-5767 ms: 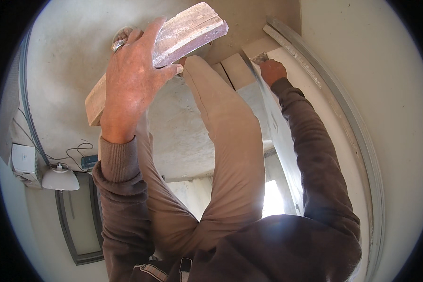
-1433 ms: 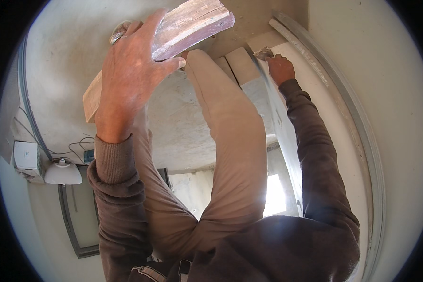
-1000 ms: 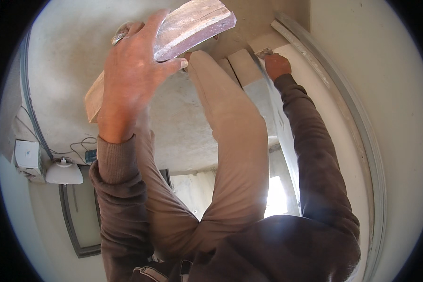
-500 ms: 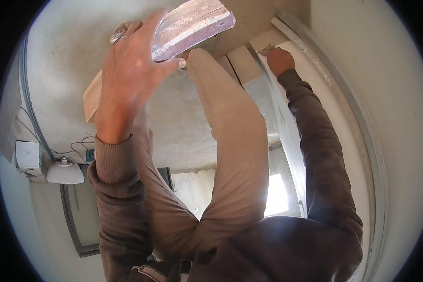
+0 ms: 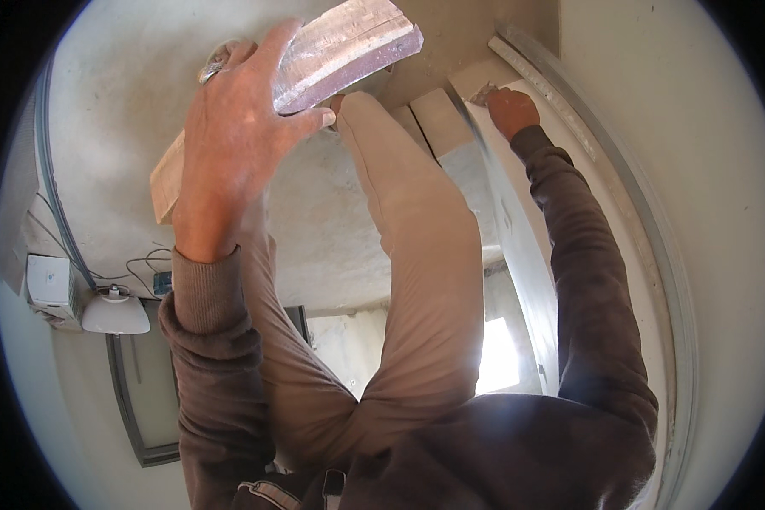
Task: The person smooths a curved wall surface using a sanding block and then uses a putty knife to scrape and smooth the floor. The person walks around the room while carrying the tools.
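Observation:
My left hand (image 5: 229,136) is closed on a wooden board (image 5: 348,51) with a pale, dusty face and a dark purplish edge. The thumb presses along the board's near edge, and the fingers, one with a ring, curl over its far side. Its other end (image 5: 167,185) pokes out beyond my wrist. Further right, my right hand (image 5: 515,112) is a fist at the far end of a long pale panel (image 5: 518,212). A small greyish piece (image 5: 483,95) shows at its knuckles, too unclear to name.
A long metal strip (image 5: 646,212) curves along the right wall. My legs in beige trousers (image 5: 425,204) lie between my arms. At the left are a white box (image 5: 51,280), a white basin-like fitting (image 5: 116,314), loose cables (image 5: 136,268) and a dark-framed panel (image 5: 144,399).
My right hand has shifted slightly to the right and nearer along the panel. The left hand keeps its hold on the board, almost still.

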